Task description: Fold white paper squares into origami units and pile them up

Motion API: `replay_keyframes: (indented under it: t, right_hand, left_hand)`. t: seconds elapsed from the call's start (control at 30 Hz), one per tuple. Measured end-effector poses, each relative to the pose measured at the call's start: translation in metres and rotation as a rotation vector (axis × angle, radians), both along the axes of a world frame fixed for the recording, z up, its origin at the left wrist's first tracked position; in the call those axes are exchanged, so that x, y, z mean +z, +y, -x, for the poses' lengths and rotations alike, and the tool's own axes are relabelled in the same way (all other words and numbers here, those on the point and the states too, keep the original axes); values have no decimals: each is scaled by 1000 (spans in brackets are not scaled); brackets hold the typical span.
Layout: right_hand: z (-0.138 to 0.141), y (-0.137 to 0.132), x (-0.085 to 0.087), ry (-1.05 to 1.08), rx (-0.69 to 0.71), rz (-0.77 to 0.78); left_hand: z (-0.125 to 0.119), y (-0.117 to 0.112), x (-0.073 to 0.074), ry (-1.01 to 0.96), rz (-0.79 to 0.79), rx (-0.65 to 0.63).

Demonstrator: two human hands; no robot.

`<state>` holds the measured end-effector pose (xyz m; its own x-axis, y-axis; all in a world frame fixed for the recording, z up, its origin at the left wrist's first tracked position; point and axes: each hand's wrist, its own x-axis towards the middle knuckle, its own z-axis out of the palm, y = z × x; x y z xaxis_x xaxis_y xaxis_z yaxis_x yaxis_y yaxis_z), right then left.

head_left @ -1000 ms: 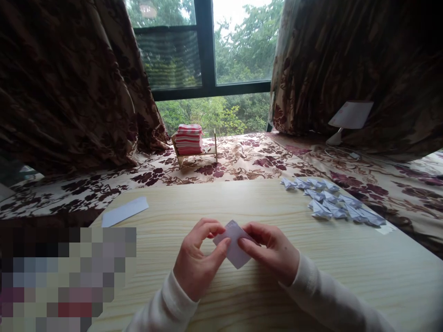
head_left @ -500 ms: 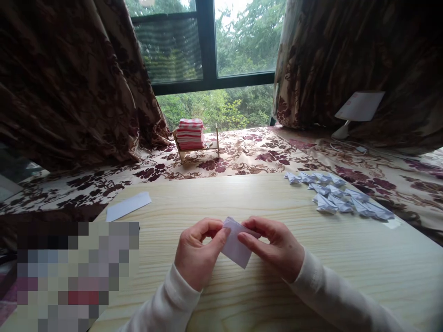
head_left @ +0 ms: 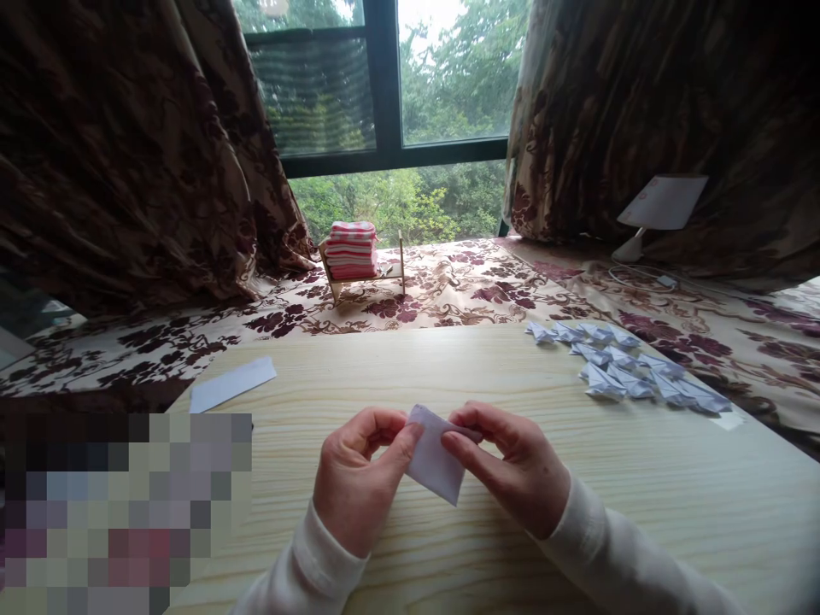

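A small folded piece of white paper (head_left: 436, 461) is held up between my two hands, over the near middle of the wooden table (head_left: 333, 367). My left hand (head_left: 362, 478) pinches its upper left edge between thumb and fingers. On the upper right side, the thumb and forefinger of my right hand (head_left: 512, 465) grip the same paper. One corner of it points down toward me. The fingers behind the paper are partly hidden.
Several folded white paper pieces (head_left: 624, 363) lie grouped at the table's right rear. Flat white paper (head_left: 234, 384) rests at the left rear. Beyond the table, a small wooden rack (head_left: 362, 278) holds pink-striped cloths (head_left: 351, 250), and a lamp (head_left: 663, 203) stands right. The lower left is pixelated.
Both hands keep their pinch on the folded paper. Its lower corner has shifted slightly down and to the right. My left hand has moved a little left.
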<state>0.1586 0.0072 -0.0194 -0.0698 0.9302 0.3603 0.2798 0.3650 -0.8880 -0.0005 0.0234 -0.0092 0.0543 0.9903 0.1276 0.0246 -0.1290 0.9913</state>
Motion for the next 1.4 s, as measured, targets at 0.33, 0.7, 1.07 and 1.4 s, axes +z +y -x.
replay_keyframes:
  t: [0.33,0.7,1.07,1.4]
  right_hand:
    - [-1,-1,2,11,7,-22]
    - [-1,-1,3,-21,-15,-35]
    - [-2,-2,4,-31,26,-39]
    - [-1,-2,0,-9,39,-50]
  left_hand:
    - [-1,-3,2,-56,61,0]
    - [-3,-3,0,-93,78,-9]
    - [-2,-1,1,-194,184,-149]
    - [2,-3,-2,-7,150,-252]
